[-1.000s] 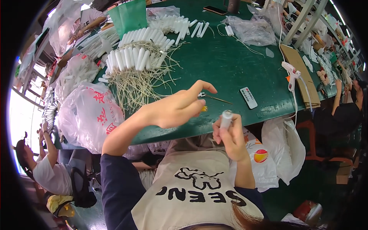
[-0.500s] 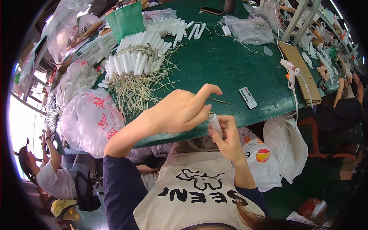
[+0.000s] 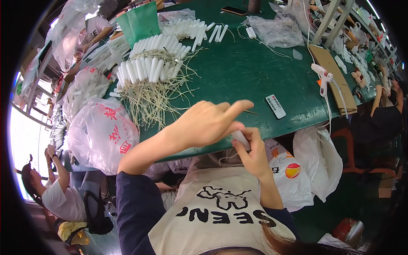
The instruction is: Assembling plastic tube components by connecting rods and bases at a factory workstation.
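A short white plastic tube (image 3: 241,138) stands tilted in my right hand (image 3: 254,156), its thumb and fingers wrapped round it. From the tube's lower part a thin pale wire (image 3: 225,158) loops over my lap. Above the table's near edge, my left hand (image 3: 208,123) has its thumb at the tube's upper end and its index finger stretched out beyond. The other left fingers are curled; what they pinch is hidden. Behind that index finger, a thin metal tool (image 3: 251,112) shows only its tip. Farther right lies a small white remote control (image 3: 275,106).
White tubes with wires (image 3: 144,70) lie piled at the left of the green table (image 3: 242,68), beside a stuffed plastic bag (image 3: 102,131). A glue gun (image 3: 323,78) rests on cardboard (image 3: 335,80) at right. More bags (image 3: 316,165) hang below the edge. Other people sit nearby.
My left hand has shifted slightly right, its thumb now covering the tube's upper end. The tube is tilted more, and its wire has come into view below. The table's things have stayed put.
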A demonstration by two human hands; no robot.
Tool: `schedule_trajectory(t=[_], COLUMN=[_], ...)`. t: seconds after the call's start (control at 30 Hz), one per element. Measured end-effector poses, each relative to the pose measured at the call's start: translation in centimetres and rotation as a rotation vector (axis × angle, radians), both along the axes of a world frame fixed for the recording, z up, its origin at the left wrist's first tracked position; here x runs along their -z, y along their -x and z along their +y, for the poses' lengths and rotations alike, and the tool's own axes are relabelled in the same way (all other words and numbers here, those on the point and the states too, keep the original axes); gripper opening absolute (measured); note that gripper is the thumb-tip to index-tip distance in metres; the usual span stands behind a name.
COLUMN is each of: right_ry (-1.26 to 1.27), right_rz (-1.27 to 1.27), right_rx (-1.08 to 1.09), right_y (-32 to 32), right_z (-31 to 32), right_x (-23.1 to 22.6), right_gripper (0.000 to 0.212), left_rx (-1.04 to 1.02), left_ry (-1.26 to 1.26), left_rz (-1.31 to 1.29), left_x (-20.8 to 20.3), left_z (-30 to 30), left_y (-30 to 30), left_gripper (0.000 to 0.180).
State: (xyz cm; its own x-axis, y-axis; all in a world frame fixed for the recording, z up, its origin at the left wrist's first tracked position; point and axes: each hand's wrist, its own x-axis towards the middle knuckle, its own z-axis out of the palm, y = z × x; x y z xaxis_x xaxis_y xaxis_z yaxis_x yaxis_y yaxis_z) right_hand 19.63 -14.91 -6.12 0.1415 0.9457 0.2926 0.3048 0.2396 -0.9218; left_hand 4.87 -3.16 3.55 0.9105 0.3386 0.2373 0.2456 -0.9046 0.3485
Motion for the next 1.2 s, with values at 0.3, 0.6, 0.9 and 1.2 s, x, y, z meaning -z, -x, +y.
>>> schedule_trajectory(t=[0.3,0.6,0.9,1.2], right_ry=[0.030,-0.053,-0.046,-0.081], right_rz=[0.093,0.053,0.213,0.170], right_rx=[-0.033,0.029,0.164,0.164], right_y=[0.2,-0.6,-0.5,-0.7], right_z=[-0.1,0.4,-0.2,-0.1], right_x=[0.2,3.0,3.9,4.4], right_gripper=[0.029,0.027,0.026,0.027], left_rx=[0.062,0.024,0.016,-0.156], left_ry=[0.377,0.554,-0.159,0.190], left_rz=[-0.120,-0.132,-0.176,-0.162], left_x=[1.1,2.0,11.3,10.6], left_z=[1.2,2.5,6.4,6.3], left_y=[-0.6,-3.7,-5.9,-5.3], left_gripper=[0.038,0.030,0.017,0.013])
